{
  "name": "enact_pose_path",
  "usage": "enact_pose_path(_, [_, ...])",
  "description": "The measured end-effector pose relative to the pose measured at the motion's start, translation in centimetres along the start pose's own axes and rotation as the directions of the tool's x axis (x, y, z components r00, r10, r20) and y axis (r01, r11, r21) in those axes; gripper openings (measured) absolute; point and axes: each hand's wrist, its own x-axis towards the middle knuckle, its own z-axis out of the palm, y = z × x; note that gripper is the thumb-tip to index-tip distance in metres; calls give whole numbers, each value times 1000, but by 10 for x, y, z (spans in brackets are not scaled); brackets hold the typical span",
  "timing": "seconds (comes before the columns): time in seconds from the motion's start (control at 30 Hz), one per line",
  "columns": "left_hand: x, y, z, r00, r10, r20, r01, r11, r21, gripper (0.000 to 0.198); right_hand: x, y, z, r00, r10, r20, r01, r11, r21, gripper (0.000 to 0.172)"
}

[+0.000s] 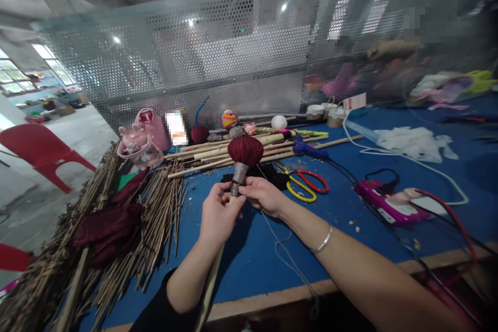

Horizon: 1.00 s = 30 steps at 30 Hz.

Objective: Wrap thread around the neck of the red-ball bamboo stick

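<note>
Both arms reach forward from the lower edge of the view, bringing the hands close together near its middle. The left hand point(218, 213) has its fingers curled in a grip, the thumb angled up towards the other hand. The left forearm point(193, 270) slants upward, bare beyond a black sleeve point(155, 303). The right forearm point(346, 254), also bare, stretches diagonally inward, a silver bangle point(324, 240) circling it behind the wrist. The right hand point(264, 196) points leftward, fingers bent; whether its fingertips pinch together is hard to tell.
</note>
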Motion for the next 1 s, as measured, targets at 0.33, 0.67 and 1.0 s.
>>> enact_pose_path(0.33, [0, 4, 2, 990, -61, 128, 96, 951, -295, 35, -2, -7, 3, 997, -41, 58, 34, 993, 113, 28])
enact_pose_path(0.67, [-3, 2, 4, 999, -37, 3, 36, 999, 21, 43, -1, -4, 16, 986, -75, -149, 80, 996, 30, 30])
enact_pose_path(1.0, [7, 7, -10, 992, -90, 84, 102, 982, -161, 31, -7, -16, 9, 979, -159, -124, 127, 964, -232, 23])
